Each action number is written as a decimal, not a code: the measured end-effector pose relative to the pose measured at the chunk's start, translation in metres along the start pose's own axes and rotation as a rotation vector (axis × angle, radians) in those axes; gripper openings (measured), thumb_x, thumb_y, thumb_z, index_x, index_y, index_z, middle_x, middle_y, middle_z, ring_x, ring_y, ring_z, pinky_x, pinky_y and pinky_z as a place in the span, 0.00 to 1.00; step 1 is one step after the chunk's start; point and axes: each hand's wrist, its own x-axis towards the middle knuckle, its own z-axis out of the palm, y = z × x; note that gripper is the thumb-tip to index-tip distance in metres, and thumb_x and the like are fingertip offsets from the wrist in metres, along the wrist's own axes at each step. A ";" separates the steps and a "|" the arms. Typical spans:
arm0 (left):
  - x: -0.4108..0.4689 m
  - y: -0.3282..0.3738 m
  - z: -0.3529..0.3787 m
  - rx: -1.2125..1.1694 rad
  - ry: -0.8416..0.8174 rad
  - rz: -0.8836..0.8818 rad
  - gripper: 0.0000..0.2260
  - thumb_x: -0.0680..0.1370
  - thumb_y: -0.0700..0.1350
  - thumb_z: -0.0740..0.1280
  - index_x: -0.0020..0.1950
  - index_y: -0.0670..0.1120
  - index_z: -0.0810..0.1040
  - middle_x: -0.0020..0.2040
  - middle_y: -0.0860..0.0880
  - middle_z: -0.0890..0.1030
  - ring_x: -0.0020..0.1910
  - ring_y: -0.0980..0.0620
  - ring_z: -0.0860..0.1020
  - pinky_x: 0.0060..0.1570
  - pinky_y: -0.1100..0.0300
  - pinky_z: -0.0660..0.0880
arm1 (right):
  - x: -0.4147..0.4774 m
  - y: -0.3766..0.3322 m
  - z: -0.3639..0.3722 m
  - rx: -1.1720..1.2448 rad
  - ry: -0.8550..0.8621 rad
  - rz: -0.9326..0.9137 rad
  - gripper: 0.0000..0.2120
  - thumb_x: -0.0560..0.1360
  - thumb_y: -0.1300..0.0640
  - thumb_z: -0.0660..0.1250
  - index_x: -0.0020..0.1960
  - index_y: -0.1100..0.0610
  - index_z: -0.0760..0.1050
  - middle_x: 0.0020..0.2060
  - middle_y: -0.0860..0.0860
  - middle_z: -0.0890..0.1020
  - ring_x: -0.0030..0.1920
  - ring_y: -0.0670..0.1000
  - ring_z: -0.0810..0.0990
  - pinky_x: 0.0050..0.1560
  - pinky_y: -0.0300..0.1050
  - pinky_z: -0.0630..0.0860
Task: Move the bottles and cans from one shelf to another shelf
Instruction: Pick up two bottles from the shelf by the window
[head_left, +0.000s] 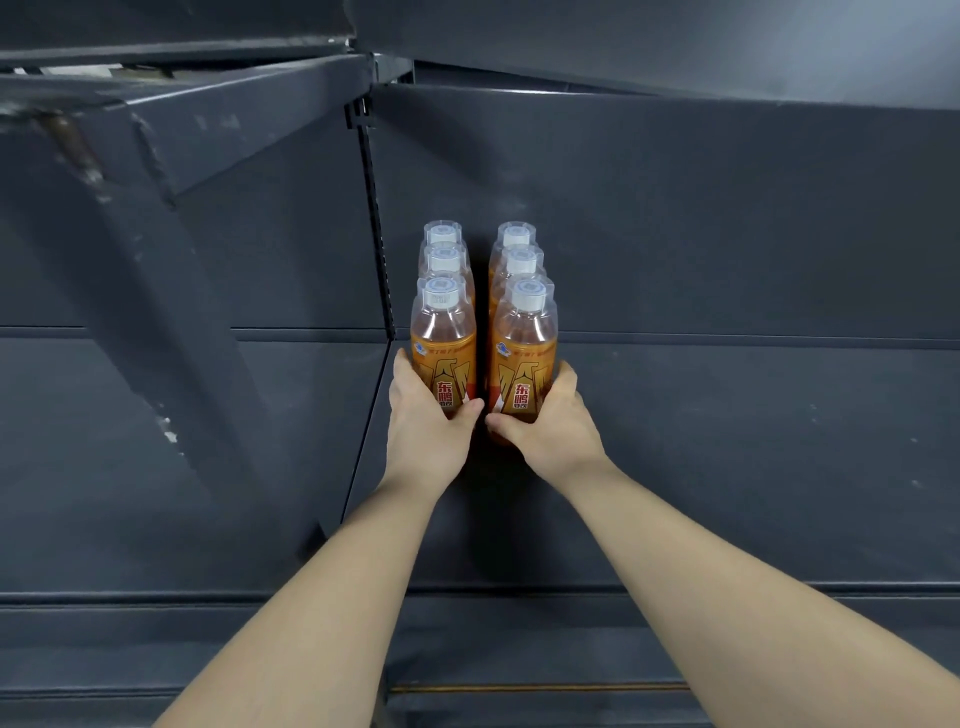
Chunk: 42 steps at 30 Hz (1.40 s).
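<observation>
**Shelf bay, viewed from the aisle, left to right.**

1. Neighbouring bay (130, 441): dark grey metal, crossed by a scuffed slanting bracket (156, 291).
2. Slotted upright (371, 208): divides the two bays and stands just left of the stock.
3. Left hand (423, 431): closed round the left front bottle (443, 353). The thumb lies across the label and the fingers wrap the outer side.
4. Left row: three orange drink bottles with clear overcaps, standing upright on the shelf (727, 441). They are filed one behind another towards the back panel.
5. Right row: three matching bottles in the same file, set just beside the left row with a narrow gap between.
6. Right hand (545, 431): closed round the right front bottle (524, 353), mirroring the other hand. The two thumbs nearly meet at the gap.
7. Upper shelf (675, 41): its underside overhangs the stock, well above the caps.

**Note on handling.** Each hand holds low on the label of the bottle nearest it, on its own side, with no crossing. The bottles' long axes are vertical, and both files run straight away from the person. Whether the held pair is arriving or leaving cannot be told. If leaving, a pull towards the person should clear the two bottles behind each one.
</observation>
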 end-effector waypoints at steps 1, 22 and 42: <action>-0.003 0.003 -0.002 0.010 0.005 0.001 0.40 0.75 0.44 0.75 0.78 0.49 0.54 0.72 0.48 0.67 0.71 0.49 0.68 0.68 0.51 0.68 | -0.003 -0.002 -0.002 -0.009 -0.001 -0.002 0.50 0.68 0.45 0.79 0.78 0.55 0.51 0.69 0.53 0.71 0.68 0.55 0.73 0.66 0.58 0.74; -0.083 0.043 0.021 0.557 -0.361 0.422 0.28 0.83 0.54 0.60 0.81 0.50 0.56 0.81 0.48 0.57 0.80 0.46 0.54 0.77 0.46 0.58 | -0.079 0.036 -0.080 -0.599 0.012 -0.053 0.31 0.84 0.42 0.52 0.82 0.54 0.50 0.81 0.56 0.55 0.80 0.59 0.51 0.79 0.56 0.51; -0.261 0.164 0.236 0.659 -0.703 0.775 0.26 0.84 0.56 0.57 0.79 0.47 0.59 0.81 0.46 0.57 0.80 0.42 0.53 0.77 0.46 0.52 | -0.229 0.192 -0.323 -0.687 0.376 0.279 0.27 0.83 0.42 0.53 0.75 0.57 0.62 0.66 0.55 0.73 0.69 0.59 0.67 0.72 0.56 0.62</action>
